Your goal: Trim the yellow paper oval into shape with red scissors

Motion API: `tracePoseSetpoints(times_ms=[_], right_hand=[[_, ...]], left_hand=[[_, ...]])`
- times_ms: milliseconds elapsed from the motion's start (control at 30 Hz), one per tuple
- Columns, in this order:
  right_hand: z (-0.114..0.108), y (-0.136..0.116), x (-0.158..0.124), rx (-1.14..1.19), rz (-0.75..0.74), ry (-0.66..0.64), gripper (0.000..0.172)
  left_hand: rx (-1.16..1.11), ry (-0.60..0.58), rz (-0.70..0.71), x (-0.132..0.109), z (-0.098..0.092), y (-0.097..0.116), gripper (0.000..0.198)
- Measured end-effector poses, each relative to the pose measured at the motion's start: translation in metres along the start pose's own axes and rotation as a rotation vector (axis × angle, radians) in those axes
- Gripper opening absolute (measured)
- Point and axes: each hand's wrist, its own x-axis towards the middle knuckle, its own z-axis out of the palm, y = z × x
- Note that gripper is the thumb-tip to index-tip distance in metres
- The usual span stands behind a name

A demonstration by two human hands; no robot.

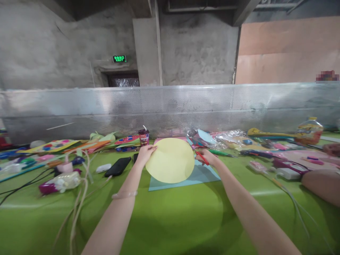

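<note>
A large yellow paper circle is held up in front of me. My left hand pinches its upper left edge. In my right hand, at the circle's right side, are red-handled scissors; whether their blades touch the paper I cannot tell. Under the circle a sheet of light blue paper lies on the green table cover. Part of that sheet is hidden by the circle.
Left of my arm lie a black phone, a white case and loose cables. A dark cup with a straw stands behind. Rightward are a juice bottle, a white charger and another person's arm. A perforated metal panel closes the back.
</note>
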Motion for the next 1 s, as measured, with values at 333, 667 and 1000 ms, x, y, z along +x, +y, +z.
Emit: tracePoseSetpoints(times_ms=[333,667,1000], right_hand=[[0.0006,-0.0001,0.0001,-0.031,0.004,0.001,0.018],[0.0004,-0.001,-0.0009,-0.063,-0.009,0.006,0.02],[-0.0019,-0.0001,-0.0011,-0.083,0.015,0.029,0.022]], left_hand=[[0.002,-0.015,-0.01,-0.0004,0.0001,0.0007,0.033],[0.001,-0.01,-0.009,-0.0004,0.0003,0.0005,0.032],[-0.015,-0.013,-0.02,0.0004,0.0,-0.0004,0.029]])
